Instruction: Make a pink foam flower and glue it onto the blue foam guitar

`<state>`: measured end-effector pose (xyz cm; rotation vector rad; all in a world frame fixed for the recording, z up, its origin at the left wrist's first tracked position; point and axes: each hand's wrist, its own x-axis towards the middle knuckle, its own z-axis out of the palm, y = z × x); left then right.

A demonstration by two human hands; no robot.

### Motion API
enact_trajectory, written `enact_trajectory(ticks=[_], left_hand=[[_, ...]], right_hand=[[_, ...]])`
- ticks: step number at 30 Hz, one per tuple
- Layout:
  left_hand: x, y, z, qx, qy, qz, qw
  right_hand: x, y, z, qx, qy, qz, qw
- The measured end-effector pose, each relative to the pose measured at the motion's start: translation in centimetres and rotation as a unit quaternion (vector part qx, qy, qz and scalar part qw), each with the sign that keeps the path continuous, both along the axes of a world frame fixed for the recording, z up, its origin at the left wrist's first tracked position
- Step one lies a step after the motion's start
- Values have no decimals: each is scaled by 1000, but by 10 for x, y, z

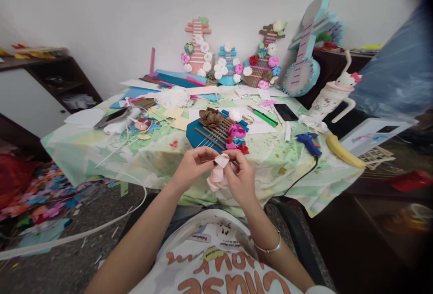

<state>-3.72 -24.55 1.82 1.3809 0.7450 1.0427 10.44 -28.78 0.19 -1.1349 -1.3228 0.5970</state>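
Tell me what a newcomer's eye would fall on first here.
Probably the pale pink paper held by the left hand and right hand before the table. Beyond lies a blue instrument-shaped craft with colourful paper flowers. Behind, by the wall, stand three flower-trimmed crafts, with a large light-blue one to their right.

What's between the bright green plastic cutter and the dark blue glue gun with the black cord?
In the head view, a short, narrow white strip lies between the green cutter and the blue glue gun, on the patterned tablecloth.
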Motion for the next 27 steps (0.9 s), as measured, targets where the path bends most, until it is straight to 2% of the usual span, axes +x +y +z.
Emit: enact_trajectory(ticks=[5, 8, 11, 13, 15, 18, 20, 24, 27], left_hand=[[0, 2, 0, -14, 16, -12, 1000], [-2, 3, 1, -22, 15, -19, 999], [-4, 4, 1, -32, 12, -29, 999], [-5, 5, 2, -37, 10, -38, 999], [-7, 6, 2, -38, 11, -45, 998], [-7, 5, 3, -29, 29, -30, 999], [-6, 2, 5, -4, 51, 3, 999], [-1, -7, 8, 116, 109, 101, 982], [2, -11, 9, 186, 132, 141, 963]], right_hand=[[0, -2, 4, -2, -22, -5, 1000], [2, -1, 5, -34, 61, 54, 996], [7, 0, 6, -89, 153, 139, 974], [10, 0, 7, -112, 173, 172, 963], [12, 1, 7, -116, 171, 177, 962], [10, -1, 6, -82, 124, 135, 980], [7, -2, 5, -35, 48, 80, 995], [1, -5, 3, 51, -92, -23, 994], [-2, -4, 3, 67, -98, -57, 991]])
